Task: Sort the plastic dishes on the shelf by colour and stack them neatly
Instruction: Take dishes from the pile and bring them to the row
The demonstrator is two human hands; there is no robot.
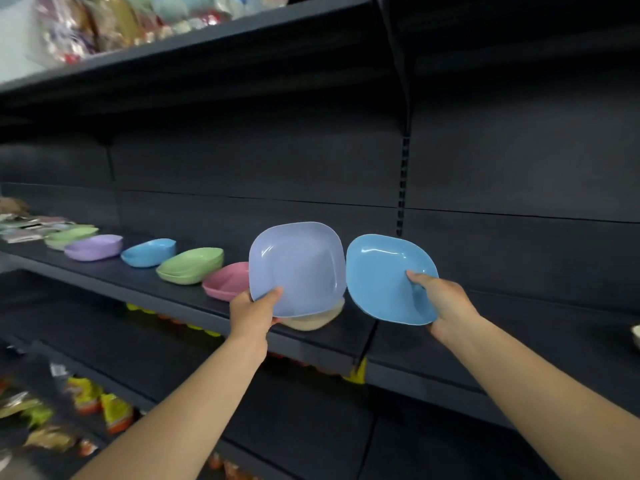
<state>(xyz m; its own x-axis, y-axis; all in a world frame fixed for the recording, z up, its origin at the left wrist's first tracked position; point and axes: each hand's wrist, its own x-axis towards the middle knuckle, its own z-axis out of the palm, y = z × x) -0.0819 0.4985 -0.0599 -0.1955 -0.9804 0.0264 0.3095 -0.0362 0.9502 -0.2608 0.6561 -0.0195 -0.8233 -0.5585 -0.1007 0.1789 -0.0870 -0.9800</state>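
My left hand (254,311) grips a lavender-blue dish (296,268) by its lower edge, tilted up with its hollow facing me. A beige dish (317,318) shows just behind and under it. My right hand (441,303) pinches a bright blue dish (384,277) at its right rim, tilted the same way, above the dark shelf (311,337). Along the shelf to the left stand a pink dish (227,280), a green stack (192,265), a blue dish (149,252), a purple dish (93,247) and another green stack (69,235).
An upright slotted post (401,181) divides the shelf bays. Packaged goods (20,228) lie at the shelf's far left. Bagged items (104,22) fill the top shelf, and snack packets (100,407) sit on lower shelves. A pale dish edge (635,336) shows at far right.
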